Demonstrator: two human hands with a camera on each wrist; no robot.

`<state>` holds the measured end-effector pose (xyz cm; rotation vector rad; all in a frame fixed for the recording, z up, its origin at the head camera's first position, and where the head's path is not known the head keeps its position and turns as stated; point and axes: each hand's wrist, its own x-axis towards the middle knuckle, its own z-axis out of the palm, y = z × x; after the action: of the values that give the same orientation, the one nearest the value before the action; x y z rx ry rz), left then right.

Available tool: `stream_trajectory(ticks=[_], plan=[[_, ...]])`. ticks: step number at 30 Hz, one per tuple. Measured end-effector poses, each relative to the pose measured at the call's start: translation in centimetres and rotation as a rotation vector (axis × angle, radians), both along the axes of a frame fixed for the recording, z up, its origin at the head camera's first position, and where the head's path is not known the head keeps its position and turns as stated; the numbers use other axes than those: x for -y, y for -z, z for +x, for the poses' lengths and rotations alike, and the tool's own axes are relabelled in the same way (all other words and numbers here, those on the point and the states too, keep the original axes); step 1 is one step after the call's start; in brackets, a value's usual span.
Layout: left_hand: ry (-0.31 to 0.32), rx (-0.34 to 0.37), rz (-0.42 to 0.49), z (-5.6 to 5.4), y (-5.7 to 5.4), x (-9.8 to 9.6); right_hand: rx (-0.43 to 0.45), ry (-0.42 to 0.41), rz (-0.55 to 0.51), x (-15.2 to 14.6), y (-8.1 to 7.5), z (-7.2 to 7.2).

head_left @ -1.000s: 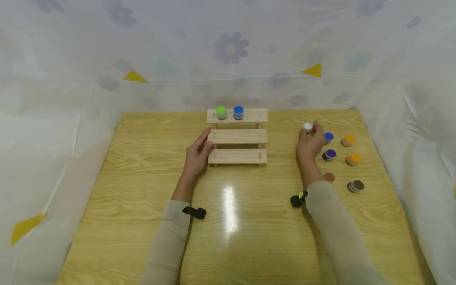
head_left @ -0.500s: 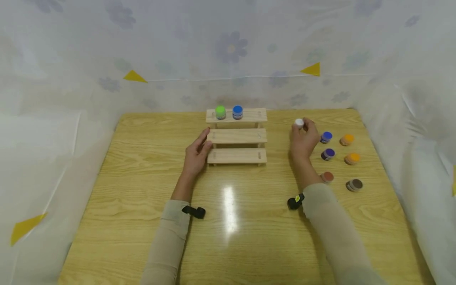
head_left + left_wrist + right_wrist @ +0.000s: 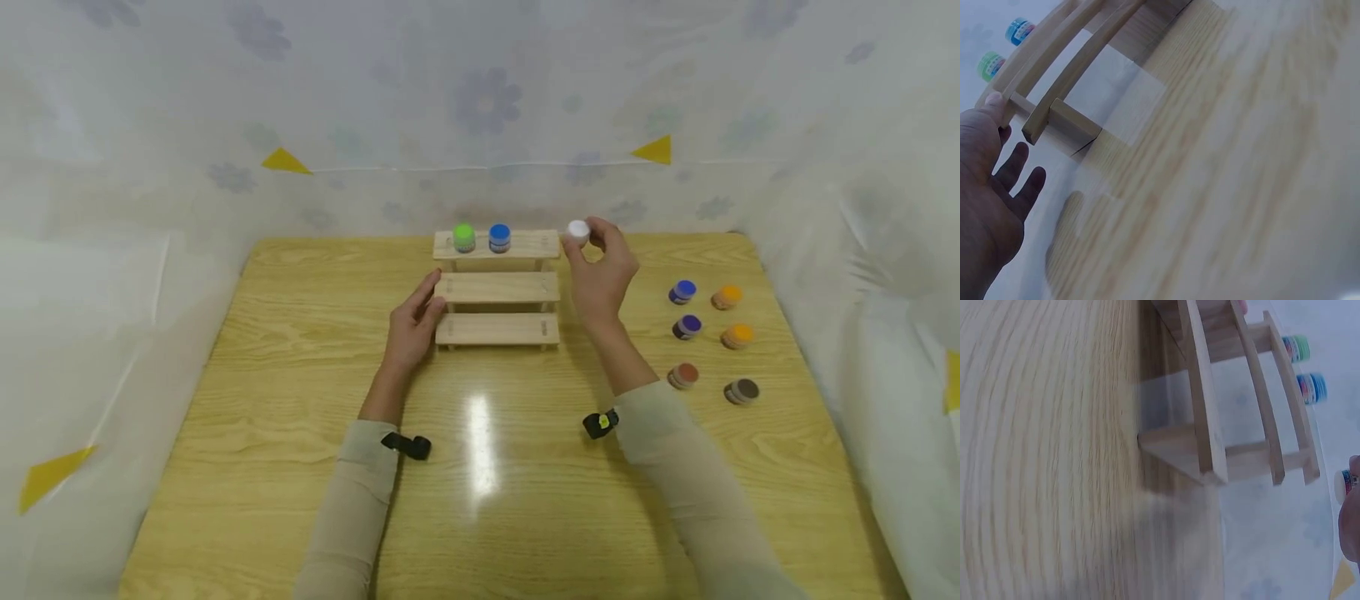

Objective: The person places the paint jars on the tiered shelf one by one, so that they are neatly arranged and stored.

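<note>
A small wooden three-step rack (image 3: 497, 329) stands on the table. My left hand (image 3: 411, 332) holds its left end at the middle step, thumb and index finger at the board, the other fingers spread, as the left wrist view shows. On the top step sit a green-lidded paint jar (image 3: 464, 238) and a blue-lidded paint jar (image 3: 499, 238). My right hand (image 3: 603, 279) pinches a white-lidded paint jar (image 3: 577, 232) between thumb and fingers, in the air just off the top step's right end. Only part of this hand and jar (image 3: 1342, 486) shows in the right wrist view.
Several paint jars stand at the table's right: two with blue-purple lids (image 3: 682, 292), two orange (image 3: 738, 336), one reddish-brown (image 3: 683, 376) and one dark brown (image 3: 742, 391). A flowered sheet (image 3: 360, 100) hangs behind the table's back edge.
My right hand has carried the white-lidded paint jar leftward from beside the other jars to the rack's top right end. My left hand stays at the rack.
</note>
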<state>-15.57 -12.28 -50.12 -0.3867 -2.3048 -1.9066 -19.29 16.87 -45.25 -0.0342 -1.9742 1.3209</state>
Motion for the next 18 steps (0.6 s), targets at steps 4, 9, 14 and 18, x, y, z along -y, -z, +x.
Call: stream_trajectory(ticks=[4,9,14,18], plan=[[-0.011,0.000,0.004,0.0,0.1,0.2,0.009,-0.041,-0.011,2.0,-0.4,-0.4],[-0.007,0.007,0.009,-0.2,0.7,0.1,0.053,-0.078,-0.019,3.7,-0.5,-0.7],[0.001,0.020,0.008,-0.3,1.0,-0.4,0.103,-0.082,-0.007,4.3,-0.4,-0.9],[0.002,0.025,0.008,-0.3,1.0,-0.5,0.128,-0.085,0.002,4.4,0.1,-1.1]])
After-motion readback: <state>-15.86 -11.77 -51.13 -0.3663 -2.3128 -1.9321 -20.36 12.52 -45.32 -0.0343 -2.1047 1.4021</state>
